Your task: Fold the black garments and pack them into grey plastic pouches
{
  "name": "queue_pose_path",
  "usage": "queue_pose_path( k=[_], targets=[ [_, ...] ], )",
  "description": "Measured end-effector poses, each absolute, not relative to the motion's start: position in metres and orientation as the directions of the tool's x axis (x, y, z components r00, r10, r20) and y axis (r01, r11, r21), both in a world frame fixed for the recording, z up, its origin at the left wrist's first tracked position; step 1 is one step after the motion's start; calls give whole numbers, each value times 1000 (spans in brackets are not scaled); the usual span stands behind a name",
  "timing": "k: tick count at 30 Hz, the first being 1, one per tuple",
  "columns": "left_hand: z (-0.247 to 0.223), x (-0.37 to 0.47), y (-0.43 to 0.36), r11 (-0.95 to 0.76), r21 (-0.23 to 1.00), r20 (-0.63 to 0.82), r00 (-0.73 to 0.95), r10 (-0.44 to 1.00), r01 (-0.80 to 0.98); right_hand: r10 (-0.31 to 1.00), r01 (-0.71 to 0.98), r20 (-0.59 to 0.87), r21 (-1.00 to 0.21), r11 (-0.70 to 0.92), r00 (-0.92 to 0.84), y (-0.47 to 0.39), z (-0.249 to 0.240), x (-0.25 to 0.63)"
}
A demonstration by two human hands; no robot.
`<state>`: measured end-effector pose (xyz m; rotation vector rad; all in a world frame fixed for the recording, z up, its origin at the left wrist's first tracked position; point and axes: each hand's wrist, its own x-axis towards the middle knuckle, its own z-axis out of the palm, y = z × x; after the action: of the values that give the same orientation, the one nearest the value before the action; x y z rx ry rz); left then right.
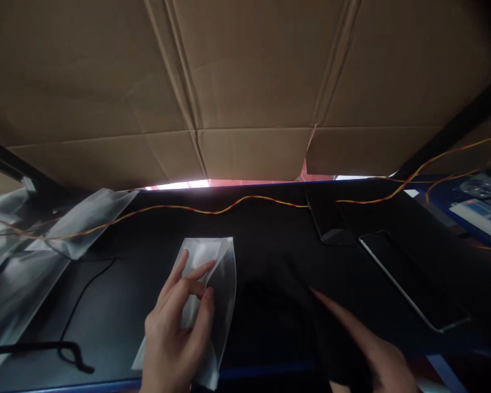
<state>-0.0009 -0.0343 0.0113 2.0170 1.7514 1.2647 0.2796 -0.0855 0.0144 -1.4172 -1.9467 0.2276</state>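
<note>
One broad sheet of creased cardboard (253, 82) backs a black tabletop (118, 311), where a person works with two bare hands. At the far left, translucent sleeves (94, 218) lie overlapping. The left hand (174, 322) rests over a single pale sleeve (226, 289) near the front edge, mouth end pointing away; thumb and one bent finger appear clamped on its loose layer, two other fingers spread apart. The right hand (380, 349) is closed around a dark item (331, 333), too black to identify, its other fingers hidden. Beyond it lie a silver-edged phone-like slab (409, 278) and a darker slab (327, 221), and a thin red-and-yellow wire (213, 212) crosses behind. The step in hand looks to be parting the sleeve's layers; the next move seems to call for a steady pinch and a wider mouth, the dark item kept clear of the film.
</note>
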Motion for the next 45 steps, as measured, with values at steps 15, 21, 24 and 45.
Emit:
queue_pose_path(
  k=[15,21,24,45],
  targets=[
    [19,-3,-35,-336,743,376,55,925,579,614,546,288,-287,787,-734,-30,36,199],
    [29,-16,-36,-394,666,303,253,919,633,731,601,173,-462,652,-660,-24,40,198],
    [31,-29,-32,-455,541,289,352,890,707,763,635,180,-457,624,-621,-26,44,200],
    [17,-40,-28,-605,344,254,549,797,719,629,479,251,-463,746,-736,-23,19,179]
  ],
)
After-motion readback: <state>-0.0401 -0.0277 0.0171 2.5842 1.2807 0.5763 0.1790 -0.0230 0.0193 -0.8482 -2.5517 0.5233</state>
